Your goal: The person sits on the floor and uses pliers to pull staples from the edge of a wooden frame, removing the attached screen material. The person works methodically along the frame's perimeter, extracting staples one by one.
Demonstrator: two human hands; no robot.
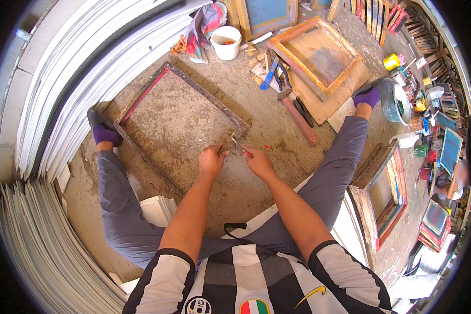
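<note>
A dark, worn wooden frame (150,159) lies on the floor between my legs, with a red strip along one inner edge. My left hand (211,160) is closed at the frame's near right side, just below its right corner. My right hand (259,164) grips a red-handled tool (248,154), whose thin metal end points at the frame beside my left fingertips. Its exact kind is hard to make out. My left forearm hides part of the frame's near side.
Beyond my hands lie a hammer (298,118), blue-handled pliers (270,75) and a light wooden frame (319,52) on cardboard. A white bucket (226,43) stands at the back. Stacked white sheets (63,99) line the left; more frames (382,193) and paint containers (392,62) crowd the right.
</note>
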